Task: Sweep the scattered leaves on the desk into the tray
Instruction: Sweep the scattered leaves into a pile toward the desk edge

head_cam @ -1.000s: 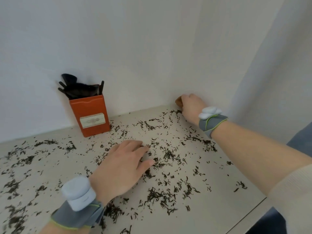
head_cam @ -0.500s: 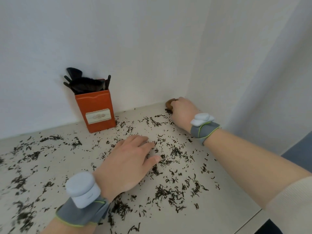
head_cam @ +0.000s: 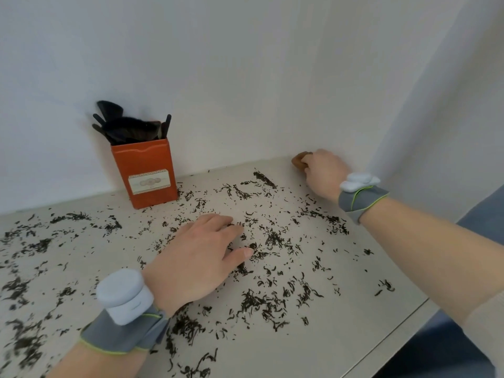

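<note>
Dark, thin, curled dry leaves point(head_cam: 272, 238) lie scattered in clumps and single shreds over the pale beige desk point(head_cam: 354, 323). They lie thickest just right of the left hand point(head_cam: 196, 257), which rests flat, fingers extended, holding nothing. In the far corner the right hand point(head_cam: 323, 170) curls its fingers round a small brown rounded object point(head_cam: 298, 160); leaves spread left of that grip.
</note>
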### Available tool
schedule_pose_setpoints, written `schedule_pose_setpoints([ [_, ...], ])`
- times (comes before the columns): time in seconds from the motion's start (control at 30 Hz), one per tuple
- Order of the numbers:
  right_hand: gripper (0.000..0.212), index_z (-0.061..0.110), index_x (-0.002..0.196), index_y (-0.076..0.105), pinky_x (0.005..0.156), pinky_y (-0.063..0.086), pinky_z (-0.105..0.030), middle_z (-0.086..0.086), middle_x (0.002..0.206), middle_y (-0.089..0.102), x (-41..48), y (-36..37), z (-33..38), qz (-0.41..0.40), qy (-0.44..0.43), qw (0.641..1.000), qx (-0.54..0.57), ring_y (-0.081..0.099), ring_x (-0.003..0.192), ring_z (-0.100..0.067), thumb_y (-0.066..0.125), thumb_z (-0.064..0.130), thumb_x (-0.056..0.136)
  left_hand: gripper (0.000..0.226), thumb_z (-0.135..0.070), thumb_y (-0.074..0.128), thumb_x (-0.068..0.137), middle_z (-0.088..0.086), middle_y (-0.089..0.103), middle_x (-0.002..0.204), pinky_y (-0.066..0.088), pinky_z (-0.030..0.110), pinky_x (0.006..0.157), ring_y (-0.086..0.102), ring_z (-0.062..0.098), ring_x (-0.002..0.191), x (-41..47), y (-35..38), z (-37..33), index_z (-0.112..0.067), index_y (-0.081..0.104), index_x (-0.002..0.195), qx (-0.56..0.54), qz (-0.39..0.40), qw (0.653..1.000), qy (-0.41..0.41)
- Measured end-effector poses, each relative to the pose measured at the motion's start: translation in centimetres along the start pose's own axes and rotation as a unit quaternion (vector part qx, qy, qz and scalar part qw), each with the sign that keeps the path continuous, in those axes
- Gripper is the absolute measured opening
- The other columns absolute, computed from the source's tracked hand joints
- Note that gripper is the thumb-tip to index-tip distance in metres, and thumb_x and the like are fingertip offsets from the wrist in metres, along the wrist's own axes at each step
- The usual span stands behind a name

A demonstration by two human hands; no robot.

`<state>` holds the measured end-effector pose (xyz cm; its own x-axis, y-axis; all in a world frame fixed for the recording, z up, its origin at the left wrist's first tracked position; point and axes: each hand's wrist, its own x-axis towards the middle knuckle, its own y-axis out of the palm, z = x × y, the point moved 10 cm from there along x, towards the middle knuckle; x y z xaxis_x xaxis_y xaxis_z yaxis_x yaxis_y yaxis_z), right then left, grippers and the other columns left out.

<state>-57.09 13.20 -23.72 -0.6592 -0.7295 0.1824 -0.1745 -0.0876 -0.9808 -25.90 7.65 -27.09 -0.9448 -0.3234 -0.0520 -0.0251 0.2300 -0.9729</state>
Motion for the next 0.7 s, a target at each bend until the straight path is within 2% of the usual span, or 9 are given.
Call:
schedule_pose_setpoints([
  [0.1, 0.012, 0.020, 0.093, 0.058, 0.064, 0.040, -0.034, -0.009, 0.098, 0.056, -1.0, 1.7, 0.7, 0.020, 0.006, 1.000, 0.014, 0.057, 0.080, -0.030, 0.048, 0.012, 0.091, 0.070, -0.073, 0.022, 0.098, -0.015, 0.026, 0.166, 0.018, 0.040, 0.127, 0.017, 0.010, 0.154, -0.1, 0.1, 0.0, -0.039, 0.029, 0.159, 0.002, 0.000, 1.000, 0.002],
  [0.17, 0.012, 0.020, 0.092, 0.056, 0.065, 0.037, -0.034, -0.009, 0.098, 0.054, -1.4, 2.1, 1.5, 0.006, 0.015, 0.999, 0.036, 0.054, 0.080, -0.029, 0.047, 0.013, 0.091, 0.071, -0.074, 0.021, 0.097, -0.015, 0.026, 0.166, 0.018, 0.040, 0.127, 0.016, 0.010, 0.154, -0.1, 0.2, 0.1, -0.039, 0.029, 0.159, 0.004, 0.003, 1.000, 0.002],
  [0.3, 0.019, 0.015, 0.104, 0.062, 0.068, 0.035, -0.034, -0.006, 0.095, 0.043, -2.8, 1.6, 4.9, -0.032, -0.006, 0.998, 0.060, 0.046, 0.084, -0.028, 0.048, 0.010, 0.093, 0.073, -0.076, 0.022, 0.096, -0.014, 0.026, 0.166, 0.017, 0.041, 0.127, 0.015, 0.011, 0.154, -0.1, 0.3, 0.0, -0.039, 0.030, 0.159, -0.001, 0.008, 1.000, 0.002],
  [0.43, 0.022, 0.012, 0.108, 0.065, 0.070, 0.034, -0.034, -0.008, 0.100, 0.050, -3.9, 1.4, 8.7, -0.050, -0.035, 0.994, 0.088, 0.048, 0.090, -0.028, 0.048, 0.008, 0.094, 0.072, -0.075, 0.024, 0.096, -0.013, 0.027, 0.165, 0.017, 0.040, 0.126, 0.017, 0.012, 0.154, -0.2, 0.2, -0.1, -0.039, 0.032, 0.158, -0.004, 0.007, 1.000, 0.004],
  [0.6, 0.027, 0.016, 0.117, 0.067, 0.074, 0.047, -0.038, -0.010, 0.102, 0.055, -4.0, -0.3, 8.9, -0.050, -0.051, 0.991, 0.114, 0.057, 0.090, -0.032, 0.047, 0.015, 0.100, 0.072, -0.077, 0.027, 0.096, -0.012, 0.026, 0.166, 0.016, 0.041, 0.127, 0.016, 0.013, 0.155, -0.3, 0.3, 0.0, -0.040, 0.032, 0.158, -0.008, 0.018, 1.000, 0.000],
  [0.7, 0.030, 0.016, 0.124, 0.066, 0.075, 0.046, -0.038, -0.012, 0.102, 0.055, -3.9, -1.9, 5.8, -0.073, -0.027, 0.991, 0.112, 0.057, 0.090, -0.034, 0.047, 0.017, 0.101, 0.073, -0.078, 0.027, 0.095, -0.012, 0.026, 0.167, 0.015, 0.041, 0.126, 0.016, 0.013, 0.155, -0.4, 0.2, -0.1, -0.040, 0.032, 0.158, -0.008, 0.021, 1.000, -0.002],
])
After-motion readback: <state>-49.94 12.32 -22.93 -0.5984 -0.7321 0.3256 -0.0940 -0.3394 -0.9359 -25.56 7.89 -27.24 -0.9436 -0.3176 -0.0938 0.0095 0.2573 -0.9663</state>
